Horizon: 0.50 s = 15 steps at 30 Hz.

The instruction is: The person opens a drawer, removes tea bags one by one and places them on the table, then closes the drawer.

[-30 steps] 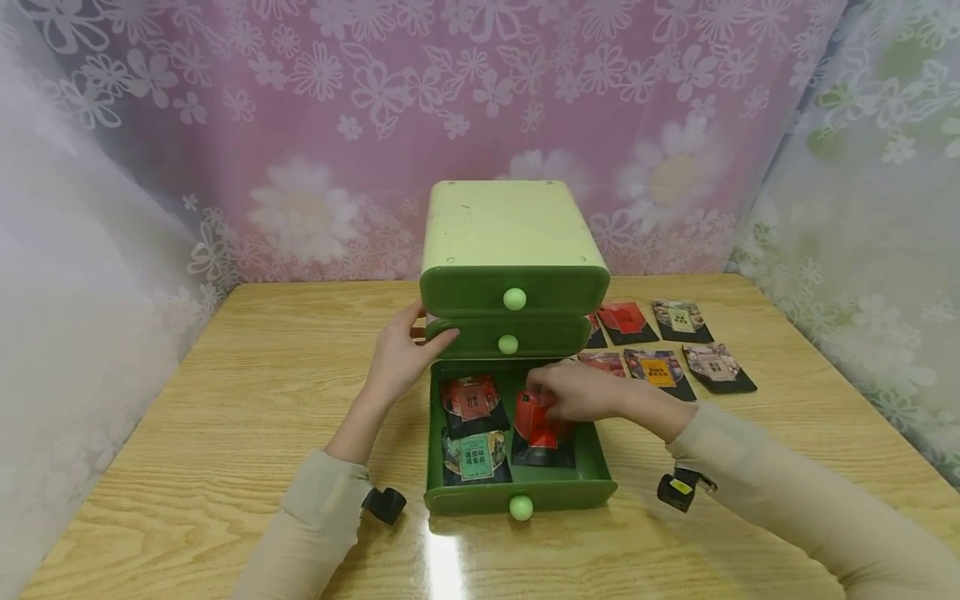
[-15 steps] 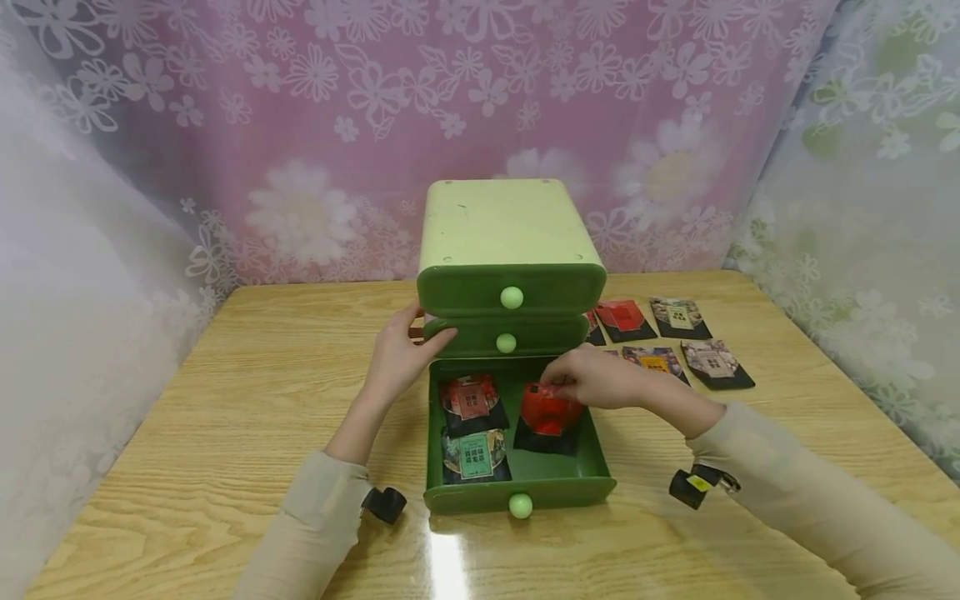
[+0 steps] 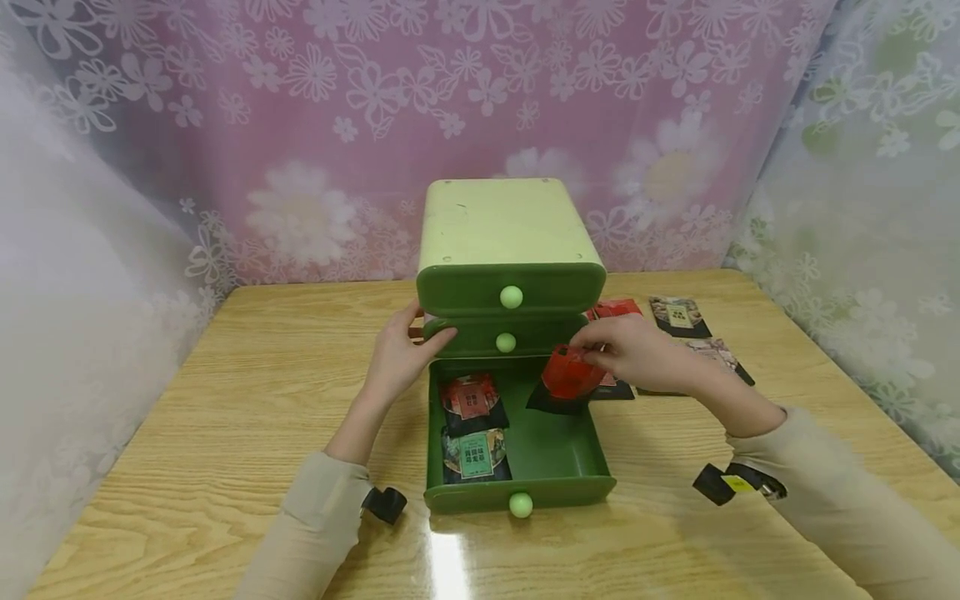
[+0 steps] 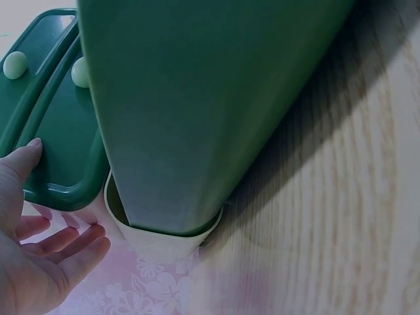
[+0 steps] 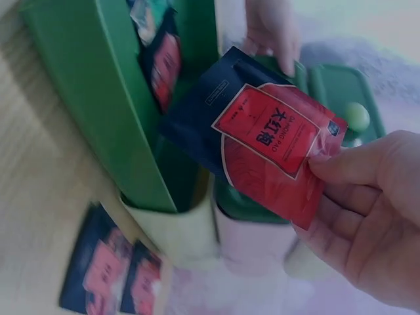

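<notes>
My right hand (image 3: pixel 648 354) pinches a red and black tea packet (image 3: pixel 572 375) by its red edge, above the back right of the pulled-out bottom drawer (image 3: pixel 517 495). In the right wrist view the packet (image 5: pixel 266 141) shows its printed red label, thumb on the front and fingers behind. My left hand (image 3: pixel 399 350) steadies the small drawer cabinet (image 3: pixel 510 221), its thumb on the middle drawer front (image 4: pixel 62 141) and its other fingers, fairly straight, along the side. Inside the bottom drawer, a red-labelled packet (image 3: pixel 474 402) and a green-labelled packet (image 3: pixel 476 457) lie on the left.
Several more tea packets lie on the wooden table (image 3: pixel 262 417) right of the cabinet, among them a pale-labelled packet (image 3: pixel 678 317); my right hand and forearm partly cover others. The top drawer (image 3: pixel 465 292) is pushed in. A floral curtain (image 3: pixel 337 150) hangs behind.
My right hand has lifted the red packet from the right side of the bottom drawer and carried it up and to the right. My left hand has stayed on the cabinet.
</notes>
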Available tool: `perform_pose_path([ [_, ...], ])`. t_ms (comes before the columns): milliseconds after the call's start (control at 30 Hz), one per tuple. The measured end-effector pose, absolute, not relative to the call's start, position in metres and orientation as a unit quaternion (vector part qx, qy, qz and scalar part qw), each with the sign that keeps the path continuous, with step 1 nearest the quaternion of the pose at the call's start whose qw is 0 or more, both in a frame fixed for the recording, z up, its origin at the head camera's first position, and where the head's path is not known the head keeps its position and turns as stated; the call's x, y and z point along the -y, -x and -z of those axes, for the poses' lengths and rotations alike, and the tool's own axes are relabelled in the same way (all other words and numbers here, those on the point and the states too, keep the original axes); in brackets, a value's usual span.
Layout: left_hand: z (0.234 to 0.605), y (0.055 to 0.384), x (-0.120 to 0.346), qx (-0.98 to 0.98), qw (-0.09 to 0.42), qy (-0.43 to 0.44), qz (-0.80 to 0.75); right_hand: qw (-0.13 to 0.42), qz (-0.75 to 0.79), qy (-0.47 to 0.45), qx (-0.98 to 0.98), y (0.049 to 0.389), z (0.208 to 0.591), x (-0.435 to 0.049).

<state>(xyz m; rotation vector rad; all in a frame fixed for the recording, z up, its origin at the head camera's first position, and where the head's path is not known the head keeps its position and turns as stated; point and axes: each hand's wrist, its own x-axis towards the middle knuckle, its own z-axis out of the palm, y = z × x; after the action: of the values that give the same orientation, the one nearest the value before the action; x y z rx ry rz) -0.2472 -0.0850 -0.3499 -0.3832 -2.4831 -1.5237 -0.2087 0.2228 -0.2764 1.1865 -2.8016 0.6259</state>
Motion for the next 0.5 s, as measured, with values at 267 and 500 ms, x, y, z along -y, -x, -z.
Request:
perform_pose_path([
  [267,0.35,0.247,0.086,0.843,0.101,0.125,0.514,0.003,-0.185,-0.348,0.919,0.206,0.255,-0.254],
  [500,0.349,0.248,0.085,0.844,0.099,0.129,0.51,-0.03,-0.159,-0.319,0.934,0.207,0.255,-0.275],
])
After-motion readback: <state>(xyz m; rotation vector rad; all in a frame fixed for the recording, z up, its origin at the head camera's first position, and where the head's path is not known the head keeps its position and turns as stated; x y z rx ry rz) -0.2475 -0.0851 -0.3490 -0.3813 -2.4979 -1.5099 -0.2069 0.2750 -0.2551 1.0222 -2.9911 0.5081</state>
